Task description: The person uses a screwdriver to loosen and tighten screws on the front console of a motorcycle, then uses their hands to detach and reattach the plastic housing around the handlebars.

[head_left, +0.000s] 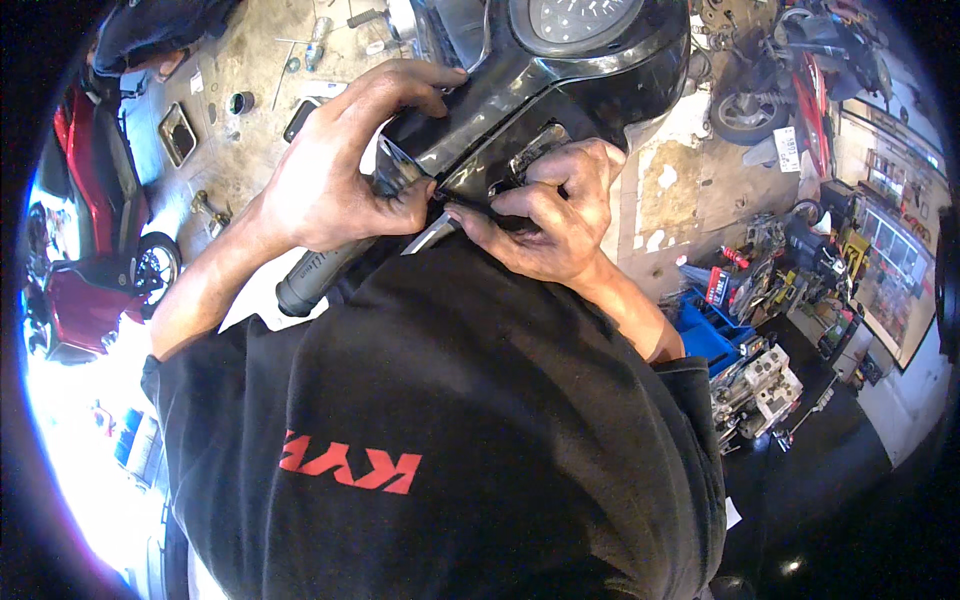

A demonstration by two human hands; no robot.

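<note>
The glossy black handlebar cover (490, 110) of a scooter or motorcycle lies in front of me, with a round speedometer (580, 20) at its top. My left hand (345, 165) is closed on the cover's left side, fingers bent over its edge and thumb near the lower seam. Against the lower right part, my right hand (555, 210) has its fingers curled and thumb by the same seam; what it pinches is hidden. A pale, pointed metal piece (432, 235) shows beside that thumb. Below my left hand is a black rubber handlebar grip (305, 280).
A red scooter (95, 200) stands at left. On the stained floor are a metal tray (178, 135), a small round container (240, 102) and tools. At right lie a blue bin (705, 335), metal engine parts (760, 390) and another two-wheeler (750, 110). A person (155, 35) is at upper left.
</note>
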